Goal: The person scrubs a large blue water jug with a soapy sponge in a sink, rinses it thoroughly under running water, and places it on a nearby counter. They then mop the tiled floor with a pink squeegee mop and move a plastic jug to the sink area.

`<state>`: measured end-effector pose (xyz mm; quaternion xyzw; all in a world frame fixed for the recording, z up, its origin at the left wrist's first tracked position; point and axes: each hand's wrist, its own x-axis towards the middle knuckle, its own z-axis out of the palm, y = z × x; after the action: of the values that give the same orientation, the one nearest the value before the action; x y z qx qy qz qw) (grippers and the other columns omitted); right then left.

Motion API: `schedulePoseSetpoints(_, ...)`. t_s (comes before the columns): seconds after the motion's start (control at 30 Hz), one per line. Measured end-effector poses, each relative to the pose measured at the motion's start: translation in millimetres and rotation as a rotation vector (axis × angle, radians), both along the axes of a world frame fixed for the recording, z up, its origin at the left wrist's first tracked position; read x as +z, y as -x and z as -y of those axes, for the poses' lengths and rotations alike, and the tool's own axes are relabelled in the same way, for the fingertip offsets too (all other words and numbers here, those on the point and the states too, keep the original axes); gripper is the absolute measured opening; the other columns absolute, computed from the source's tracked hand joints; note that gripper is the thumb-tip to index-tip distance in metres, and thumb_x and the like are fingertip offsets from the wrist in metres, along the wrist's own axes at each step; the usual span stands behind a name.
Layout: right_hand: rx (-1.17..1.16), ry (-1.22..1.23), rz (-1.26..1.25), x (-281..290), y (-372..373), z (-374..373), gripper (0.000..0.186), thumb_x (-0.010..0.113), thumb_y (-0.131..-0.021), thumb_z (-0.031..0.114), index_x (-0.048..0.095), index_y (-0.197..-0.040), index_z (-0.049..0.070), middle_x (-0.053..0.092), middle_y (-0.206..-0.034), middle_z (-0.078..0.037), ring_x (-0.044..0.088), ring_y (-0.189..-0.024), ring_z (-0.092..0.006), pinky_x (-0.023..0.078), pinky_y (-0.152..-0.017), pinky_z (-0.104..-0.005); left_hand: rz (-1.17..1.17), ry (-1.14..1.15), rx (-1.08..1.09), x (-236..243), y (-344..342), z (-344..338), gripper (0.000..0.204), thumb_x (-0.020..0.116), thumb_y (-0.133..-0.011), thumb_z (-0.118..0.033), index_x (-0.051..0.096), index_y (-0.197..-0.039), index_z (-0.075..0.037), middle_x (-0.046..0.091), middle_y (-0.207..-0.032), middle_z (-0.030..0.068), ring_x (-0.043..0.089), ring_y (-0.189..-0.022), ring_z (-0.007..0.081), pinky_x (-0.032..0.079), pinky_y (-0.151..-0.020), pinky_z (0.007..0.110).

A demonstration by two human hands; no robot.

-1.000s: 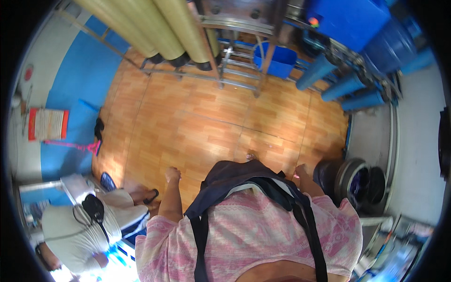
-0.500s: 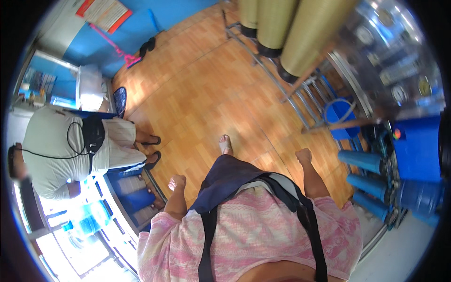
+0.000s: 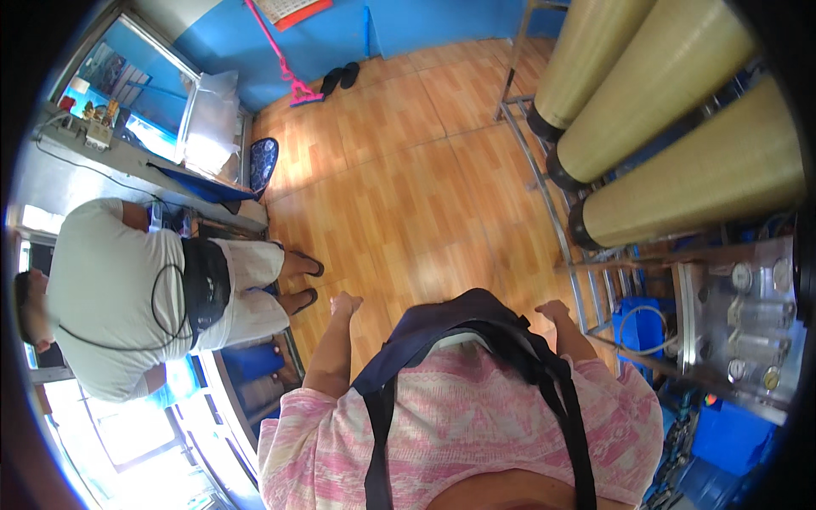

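Both my arms hang away from my sides over the tiled floor. My left hand [image 3: 343, 303], small in the picture, has its fingers loosely curled and holds nothing that I can see. It is nearest to the other person's feet. On the other side my right hand [image 3: 553, 310] is also loosely curled with nothing visible in it, near the metal rack [image 3: 571, 248] but apart from it. A dark blue apron [image 3: 416, 327] with black straps covers my front, over a pink patterned shirt.
At left a person [image 3: 127, 293] in a white shirt bends over beside a bright window. Tall tan cylindrical tanks [image 3: 654, 93] line the right, above a gauge panel [image 3: 752, 327] and a blue bucket [image 3: 642, 327]. Ahead, a pink mop [image 3: 297, 89] and black slippers [image 3: 340, 78] rest by the blue wall.
My view has shifted forward and turned, bringing the tanks and the bending person closer. My arms have swung, and the foot visible in front of me before is now hidden.
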<state>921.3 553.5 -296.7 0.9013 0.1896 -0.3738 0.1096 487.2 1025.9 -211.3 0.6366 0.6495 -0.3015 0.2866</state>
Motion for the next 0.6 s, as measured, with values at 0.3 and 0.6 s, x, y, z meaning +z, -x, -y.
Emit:
schedulePoseSetpoints(0.3,0.254,-0.101,-0.304,-95.9,-151.0,-60.4,0.058,0.068,-0.079,0.058,0.077,-0.101,0.005,0.074,-0.104,-0.02,0.07,-0.102,-0.035,0.054,-0.089,-0.0437,-0.077,0.029,0.018,-11.3,-90.3,-96.4,0.058,0.068,-0.086,-0.045,0.066,-0.129,-0.007,0.059,-0.14,0.0176,0.055,-0.131,0.0365,0.046,-0.104,0.051)
schedulePoseSetpoints(0.6,0.127,-0.428,-0.166,-35.2,-317.4,-381.8,0.031,0.068,-0.077,0.031,0.075,-0.091,0.004,0.073,-0.09,-0.02,0.071,-0.087,-0.0334,0.055,-0.077,-0.042,0.278,0.128,0.213,-43.4,-129.5,-128.0,0.056,0.073,-0.081,-0.047,0.073,-0.112,0.0,0.071,-0.116,0.0206,0.066,-0.113,0.0346,0.051,-0.097,0.038)
